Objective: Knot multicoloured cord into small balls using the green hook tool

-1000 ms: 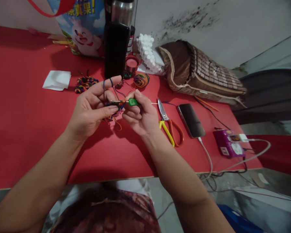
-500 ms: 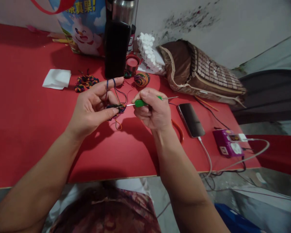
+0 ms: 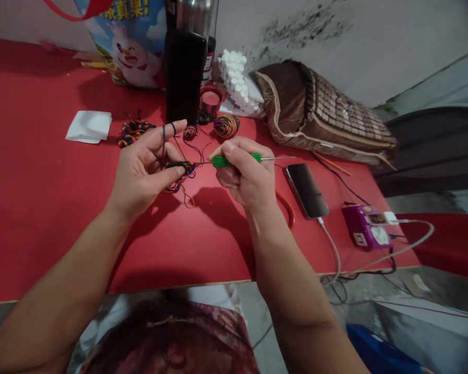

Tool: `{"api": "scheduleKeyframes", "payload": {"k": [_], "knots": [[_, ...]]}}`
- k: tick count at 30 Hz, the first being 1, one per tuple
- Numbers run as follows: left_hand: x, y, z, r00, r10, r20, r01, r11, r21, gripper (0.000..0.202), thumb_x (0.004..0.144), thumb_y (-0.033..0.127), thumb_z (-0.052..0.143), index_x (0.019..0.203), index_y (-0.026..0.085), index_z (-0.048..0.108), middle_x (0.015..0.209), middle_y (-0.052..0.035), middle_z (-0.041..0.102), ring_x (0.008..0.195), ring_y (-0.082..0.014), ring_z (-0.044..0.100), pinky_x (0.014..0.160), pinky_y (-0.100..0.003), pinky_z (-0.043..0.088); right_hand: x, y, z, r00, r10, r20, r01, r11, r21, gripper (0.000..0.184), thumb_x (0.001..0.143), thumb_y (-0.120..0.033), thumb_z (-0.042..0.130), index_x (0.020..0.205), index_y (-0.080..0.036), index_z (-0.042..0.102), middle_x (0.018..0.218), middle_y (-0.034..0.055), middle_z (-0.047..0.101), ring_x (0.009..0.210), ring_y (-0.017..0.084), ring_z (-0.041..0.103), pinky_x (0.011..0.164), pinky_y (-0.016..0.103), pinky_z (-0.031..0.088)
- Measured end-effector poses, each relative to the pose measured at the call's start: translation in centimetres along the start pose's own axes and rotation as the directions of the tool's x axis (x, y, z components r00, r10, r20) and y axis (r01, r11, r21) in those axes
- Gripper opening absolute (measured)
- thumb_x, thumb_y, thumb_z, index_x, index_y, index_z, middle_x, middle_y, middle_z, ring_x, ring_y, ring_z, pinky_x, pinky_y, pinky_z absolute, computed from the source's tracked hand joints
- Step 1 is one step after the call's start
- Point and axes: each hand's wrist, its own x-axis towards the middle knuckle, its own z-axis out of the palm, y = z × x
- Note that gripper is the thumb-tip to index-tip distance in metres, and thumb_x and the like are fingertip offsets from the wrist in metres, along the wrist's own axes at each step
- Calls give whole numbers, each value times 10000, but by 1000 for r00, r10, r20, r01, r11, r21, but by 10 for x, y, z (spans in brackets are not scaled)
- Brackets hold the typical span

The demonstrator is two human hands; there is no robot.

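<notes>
Between the thumb and fingers of my left hand (image 3: 140, 169) is a small multicoloured crochet piece (image 3: 175, 182), an orange loop of yarn dangling below it. Dark yarn (image 3: 173, 129) winds round the raised index finger and runs down to the piece. My right hand (image 3: 245, 169) grips the green handle of a crochet hook (image 3: 220, 161). The hook's thin metal shaft points left and its tip meets the stitches; the tip itself is hard to make out. Another metal end sticks out right of the fist. Behind lie a ball of multicoloured yarn (image 3: 226, 125) and a smaller one (image 3: 190, 133).
A crocheted piece (image 3: 134, 132) and a white tissue (image 3: 89, 127) lie at left on the red table (image 3: 42, 208). A black phone-like slab (image 3: 185, 78) stands upright at the back. A charging phone (image 3: 307, 191), a purple power socket (image 3: 364, 228) and a brown cushion (image 3: 327, 114) sit right.
The left hand and crochet piece have shifted slightly left. More of the hook's green handle shows, and it lies more level. The small yarn ball has come into view behind the index finger.
</notes>
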Motion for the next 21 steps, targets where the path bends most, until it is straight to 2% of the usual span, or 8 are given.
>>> {"api": "scheduleKeyframes", "payload": {"k": [3, 8, 13, 18, 21], "knots": [[0, -2, 0, 1000, 0, -10, 0, 1000, -3, 585, 757, 66, 881, 1315, 230, 825, 737, 17, 715, 586, -116, 577, 515, -250, 478, 0, 0, 0, 1000, -13, -1, 13, 1000, 9, 289, 897, -441, 811, 765, -187, 770, 479, -91, 420, 398, 39, 237, 375, 208, 191], [0, -3, -1, 1000, -9, -11, 9, 1000, -9, 585, 775, 58, 877, 1334, 218, 811, 752, 15, 726, 603, -115, 584, 533, -255, 486, -1, 2, 0, 1000, -19, -17, 18, 999, -47, 352, 918, -529, 803, 771, -213, 752, 524, -84, 410, 424, 49, 291, 389, 203, 236], [2, -1, -1, 1000, -28, 1, 28, 999, -41, 554, 730, 95, 911, 1260, 241, 849, 720, 13, 715, 605, -127, 593, 519, -257, 462, -1, 2, 0, 1000, -16, 5, 16, 1000, -15, 318, 932, -498, 792, 788, -216, 759, 522, -84, 408, 431, 49, 271, 394, 199, 209], [0, 5, -2, 995, -95, 12, 95, 995, 24, 547, 773, 111, 883, 1292, 271, 827, 750, 3, 711, 632, -164, 603, 563, -312, 483, -1, 4, -1, 999, -31, 8, 31, 999, -26, 322, 943, -490, 787, 792, -207, 761, 532, -70, 444, 438, 51, 296, 396, 201, 214], [-1, 4, -3, 997, -82, 15, 81, 995, 49, 565, 794, 101, 875, 1329, 271, 809, 763, 7, 712, 625, -163, 601, 578, -325, 486, -2, 6, -2, 998, -65, -1, 65, 997, -39, 299, 966, -460, 778, 807, -206, 774, 544, -63, 467, 438, 53, 319, 399, 206, 239]]}}
